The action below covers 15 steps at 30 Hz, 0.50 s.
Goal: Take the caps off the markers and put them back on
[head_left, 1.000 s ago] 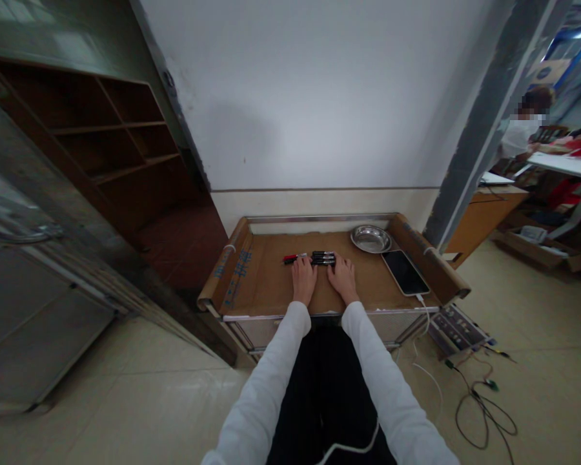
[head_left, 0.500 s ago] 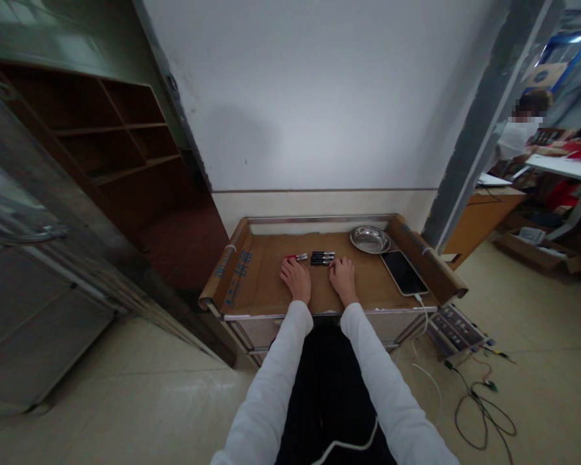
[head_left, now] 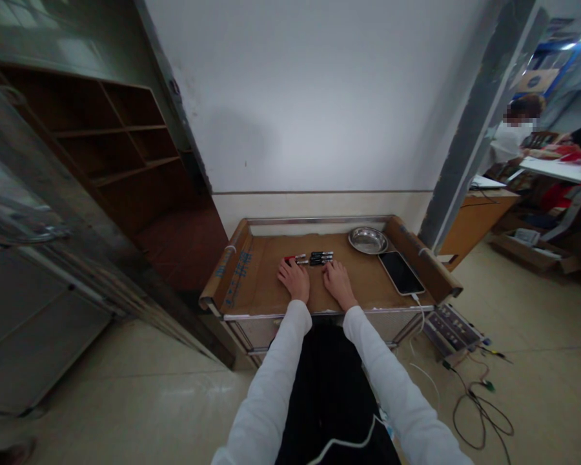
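Note:
On the brown cardboard top [head_left: 266, 290] lies a small row of black marker pens [head_left: 321, 256], side by side. Just left of them are red marker pens [head_left: 295, 258], partly covered by my fingers. My left hand [head_left: 294, 280] lies palm down with its fingers apart, the tips at the red pens. Close to the near side of the black pens, my right hand [head_left: 337, 283] rests palm down, fingers stretched forward and touching or nearly touching the lowest pen. Neither hand visibly grips a pen; the undersides of both are hidden.
A round metal dish [head_left: 368, 240] stands at the back right. In front of it lies a phone [head_left: 401, 272] with a white cable [head_left: 419, 307]. Rolled cardboard edges bound both sides. An electrical box [head_left: 452, 330] and dark cables are on the floor. A person [head_left: 510, 139] sits far right.
My right hand has shifted a little left, along the near side of the black pens. More of the red pens shows beyond my left hand's fingers. The view has moved slightly.

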{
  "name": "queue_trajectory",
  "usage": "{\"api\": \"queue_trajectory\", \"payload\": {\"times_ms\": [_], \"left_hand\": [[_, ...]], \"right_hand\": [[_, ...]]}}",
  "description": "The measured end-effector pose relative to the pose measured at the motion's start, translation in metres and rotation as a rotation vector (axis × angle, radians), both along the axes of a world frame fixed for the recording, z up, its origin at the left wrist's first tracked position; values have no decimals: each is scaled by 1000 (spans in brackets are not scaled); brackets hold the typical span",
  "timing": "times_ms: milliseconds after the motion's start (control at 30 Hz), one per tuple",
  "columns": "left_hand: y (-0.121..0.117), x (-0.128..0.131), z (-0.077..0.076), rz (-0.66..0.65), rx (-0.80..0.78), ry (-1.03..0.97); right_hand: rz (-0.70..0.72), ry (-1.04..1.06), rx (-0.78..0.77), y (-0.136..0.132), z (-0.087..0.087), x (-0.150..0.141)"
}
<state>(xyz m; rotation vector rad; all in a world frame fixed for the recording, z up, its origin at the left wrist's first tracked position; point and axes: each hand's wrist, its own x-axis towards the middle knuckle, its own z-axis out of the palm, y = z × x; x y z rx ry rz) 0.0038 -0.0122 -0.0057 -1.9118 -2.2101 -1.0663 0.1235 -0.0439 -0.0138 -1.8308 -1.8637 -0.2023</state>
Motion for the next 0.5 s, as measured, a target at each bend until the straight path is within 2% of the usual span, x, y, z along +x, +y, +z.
{"api": "queue_trajectory", "payload": {"times_ms": [200,333,400,500], "left_hand": [[1,0,0,39,-54,51],[4,-2,0,40,-47,30],[4,-4,0,-83,-18,-30],[2,-6,1,-420,57,-129]], "right_hand": [[17,11,-20,2,-2,1],[-19,85,41,4,-4,1],[-25,138,100,5,-5,1],[-5,187,171,5,-4,3]]}}
